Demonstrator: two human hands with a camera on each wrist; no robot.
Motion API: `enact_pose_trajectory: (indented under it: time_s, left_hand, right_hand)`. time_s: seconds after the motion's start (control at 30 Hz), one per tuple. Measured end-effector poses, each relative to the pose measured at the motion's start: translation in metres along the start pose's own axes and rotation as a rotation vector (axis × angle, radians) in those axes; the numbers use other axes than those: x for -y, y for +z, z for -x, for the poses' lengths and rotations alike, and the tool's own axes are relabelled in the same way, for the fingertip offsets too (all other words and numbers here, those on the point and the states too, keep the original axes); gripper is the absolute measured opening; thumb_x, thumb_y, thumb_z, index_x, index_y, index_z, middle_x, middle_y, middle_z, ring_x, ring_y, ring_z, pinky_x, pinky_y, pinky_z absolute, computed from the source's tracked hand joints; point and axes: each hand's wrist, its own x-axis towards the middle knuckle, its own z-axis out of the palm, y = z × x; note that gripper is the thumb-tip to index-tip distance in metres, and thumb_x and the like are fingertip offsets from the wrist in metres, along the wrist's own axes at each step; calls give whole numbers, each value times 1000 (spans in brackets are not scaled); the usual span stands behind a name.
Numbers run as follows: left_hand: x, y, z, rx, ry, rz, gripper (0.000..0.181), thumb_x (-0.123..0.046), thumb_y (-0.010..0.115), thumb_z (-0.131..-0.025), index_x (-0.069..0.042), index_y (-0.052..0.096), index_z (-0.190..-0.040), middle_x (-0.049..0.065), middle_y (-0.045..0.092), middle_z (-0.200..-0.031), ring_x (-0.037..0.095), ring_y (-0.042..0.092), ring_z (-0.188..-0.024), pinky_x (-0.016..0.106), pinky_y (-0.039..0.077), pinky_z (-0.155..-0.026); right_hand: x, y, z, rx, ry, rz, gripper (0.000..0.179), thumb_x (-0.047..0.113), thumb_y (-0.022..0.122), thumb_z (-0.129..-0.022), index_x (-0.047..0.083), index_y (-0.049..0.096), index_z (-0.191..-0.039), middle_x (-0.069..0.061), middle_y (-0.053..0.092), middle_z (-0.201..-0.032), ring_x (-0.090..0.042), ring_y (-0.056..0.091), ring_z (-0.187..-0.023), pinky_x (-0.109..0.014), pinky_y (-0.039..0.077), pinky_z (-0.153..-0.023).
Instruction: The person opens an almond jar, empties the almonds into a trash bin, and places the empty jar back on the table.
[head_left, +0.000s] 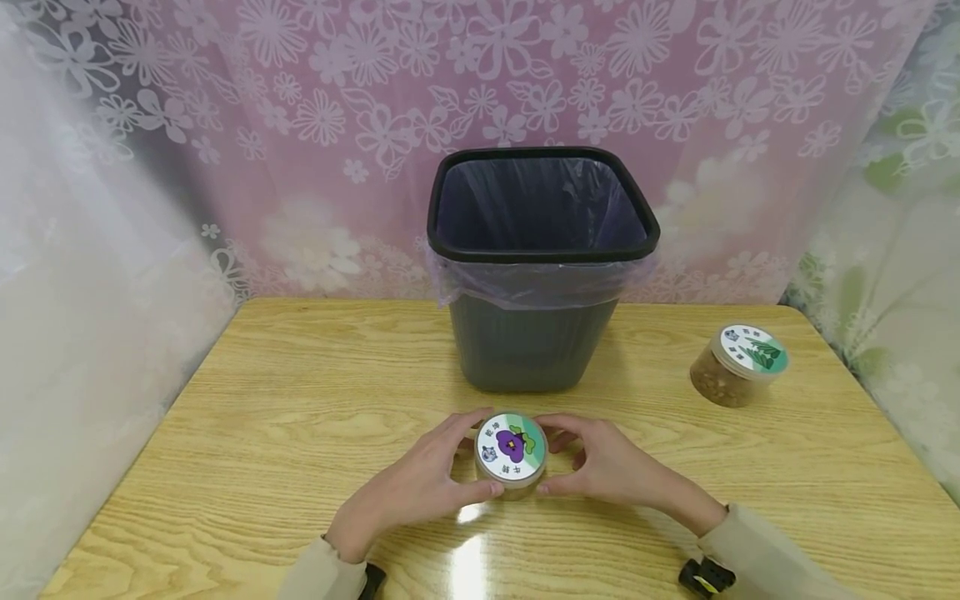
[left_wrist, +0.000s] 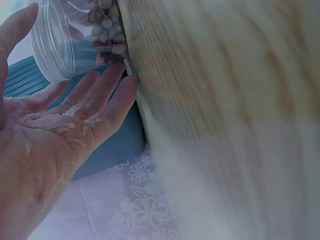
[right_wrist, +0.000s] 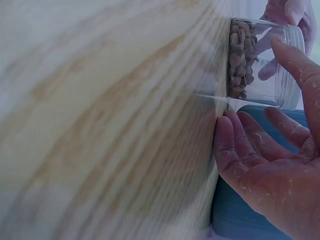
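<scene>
Flower-lidded jar (head_left: 512,451) is being flanked by spread left hand (head_left: 425,477) and right hand (head_left: 604,463); tipping is being risked by uneven pressure.

Passage lies left across the tabletop (head_left: 255,417); beyond the purple-flower jar (head_left: 512,448), a bag-lined wastebasket (head_left: 528,346) (open-topped) blocks the way.

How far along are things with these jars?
Nothing plainly looks finished: the purple-flower jar and the far-right jar both wear lids. In hand: the former, between left hand and right hand. Probably left: the latter, standing apart, untouched.
</scene>
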Motion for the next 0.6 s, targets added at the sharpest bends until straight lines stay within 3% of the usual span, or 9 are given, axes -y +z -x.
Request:
enact_pose_trajectory:
  time_s: [0.37,0.6]
  left_hand:
    - [-3,3,0,12,-16,21,88,-47,76,-88,-15,33,-158,-1,50,-150,16,60,-123,40,53,-105]
    - [-6,5,-1,-23,-5,62,92,-50,79,-85,-13,34,-157,-1,53,-144,14,62,-116,38,54,-102]
  right_hand:
    - [0,3,-1,-23,-17,0,75,42,88,-78,10,61,-141,-7,70,-127,-21,68,-104,-26,59,-72]
    - [4,4,0,-14,-19,-85,71,40,85,-83,19,57,-144,-5,65,-137,-24,68,-112,-28,61,-78]
